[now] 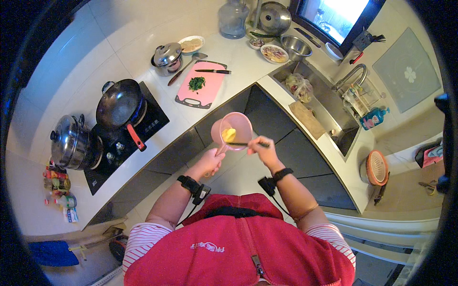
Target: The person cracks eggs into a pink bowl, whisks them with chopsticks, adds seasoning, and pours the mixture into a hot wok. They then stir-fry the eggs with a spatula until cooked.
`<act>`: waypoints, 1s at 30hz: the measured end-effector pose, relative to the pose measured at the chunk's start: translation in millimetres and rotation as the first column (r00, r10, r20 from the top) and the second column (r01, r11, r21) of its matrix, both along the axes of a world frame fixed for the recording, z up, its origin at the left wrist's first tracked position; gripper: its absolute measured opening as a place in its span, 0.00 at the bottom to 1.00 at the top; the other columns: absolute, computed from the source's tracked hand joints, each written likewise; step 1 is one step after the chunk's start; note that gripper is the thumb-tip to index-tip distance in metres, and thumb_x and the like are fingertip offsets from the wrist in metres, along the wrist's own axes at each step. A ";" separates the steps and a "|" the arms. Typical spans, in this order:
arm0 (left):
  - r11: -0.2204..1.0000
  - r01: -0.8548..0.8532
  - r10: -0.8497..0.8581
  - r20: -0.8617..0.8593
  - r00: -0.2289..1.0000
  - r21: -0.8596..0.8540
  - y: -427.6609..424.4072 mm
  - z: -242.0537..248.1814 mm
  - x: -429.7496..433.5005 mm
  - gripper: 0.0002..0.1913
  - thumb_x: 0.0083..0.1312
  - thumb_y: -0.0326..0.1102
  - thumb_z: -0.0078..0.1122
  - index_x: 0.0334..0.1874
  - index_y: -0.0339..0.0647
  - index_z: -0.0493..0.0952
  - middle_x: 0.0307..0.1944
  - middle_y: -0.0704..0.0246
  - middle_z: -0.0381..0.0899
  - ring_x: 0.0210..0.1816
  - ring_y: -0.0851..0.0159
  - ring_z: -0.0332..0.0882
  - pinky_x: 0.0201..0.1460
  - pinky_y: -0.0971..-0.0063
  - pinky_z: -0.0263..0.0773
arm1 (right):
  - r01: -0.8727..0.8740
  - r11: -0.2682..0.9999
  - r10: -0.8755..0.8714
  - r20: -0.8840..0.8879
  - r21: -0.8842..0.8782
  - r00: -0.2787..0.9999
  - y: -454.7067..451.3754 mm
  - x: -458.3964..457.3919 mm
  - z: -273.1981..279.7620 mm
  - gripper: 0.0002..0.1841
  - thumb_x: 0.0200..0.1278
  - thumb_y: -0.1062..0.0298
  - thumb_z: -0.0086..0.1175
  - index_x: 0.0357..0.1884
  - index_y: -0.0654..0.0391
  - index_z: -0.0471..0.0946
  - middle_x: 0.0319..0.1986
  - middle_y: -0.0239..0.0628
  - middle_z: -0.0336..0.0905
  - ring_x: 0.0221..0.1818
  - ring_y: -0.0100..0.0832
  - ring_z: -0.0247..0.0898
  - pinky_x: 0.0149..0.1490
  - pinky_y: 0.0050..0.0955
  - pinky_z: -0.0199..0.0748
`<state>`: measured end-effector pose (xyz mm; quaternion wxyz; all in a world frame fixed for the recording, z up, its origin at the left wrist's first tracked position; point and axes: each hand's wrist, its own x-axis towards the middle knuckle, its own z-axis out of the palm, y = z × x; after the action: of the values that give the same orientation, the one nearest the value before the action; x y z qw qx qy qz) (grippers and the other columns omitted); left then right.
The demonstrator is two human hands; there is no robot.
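Note:
My left hand (211,162) grips the handle of a pink plastic dipper (241,123), held in the air in front of my body. Yellow contents, perhaps beaten egg (229,135), lie at the bottom of the dipper on its left side. With my right hand (264,149) I hold a dark stick-like utensil, probably chopsticks (239,144), whose tips reach into the yellow contents. On the counter ahead is a pink cutting board (211,85) with chopped greens (196,84) and a black-handled knife (213,71).
A red-handled wok (120,103) and a steamer pot (73,143) stand on the black cooktop (159,121). A lidded pot (167,59) and a spatula (179,73) lie left of the board. Right are a bowl of sliced food (274,54), a metal basin (296,47) and the sink (331,103).

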<state>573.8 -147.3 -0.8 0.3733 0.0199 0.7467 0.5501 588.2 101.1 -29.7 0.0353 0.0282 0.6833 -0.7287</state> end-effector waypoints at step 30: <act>0.996 -0.088 0.088 -0.006 0.996 0.028 -35.5 -13.8 9.3 0.09 0.69 0.40 0.49 0.41 0.42 0.66 0.18 0.74 0.66 0.11 0.75 0.60 0.09 0.77 0.58 | 0.337 0.938 -0.329 -0.098 0.079 0.939 -28.2 -10.7 -5.4 0.04 0.58 0.76 0.55 0.27 0.61 0.76 0.23 0.35 0.78 0.25 0.26 0.76 0.34 0.23 0.76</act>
<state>583.1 -182.8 -14.6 0.3457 -0.0059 0.7405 0.5762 577.6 72.9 -35.1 -0.1187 0.1146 0.7032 -0.6916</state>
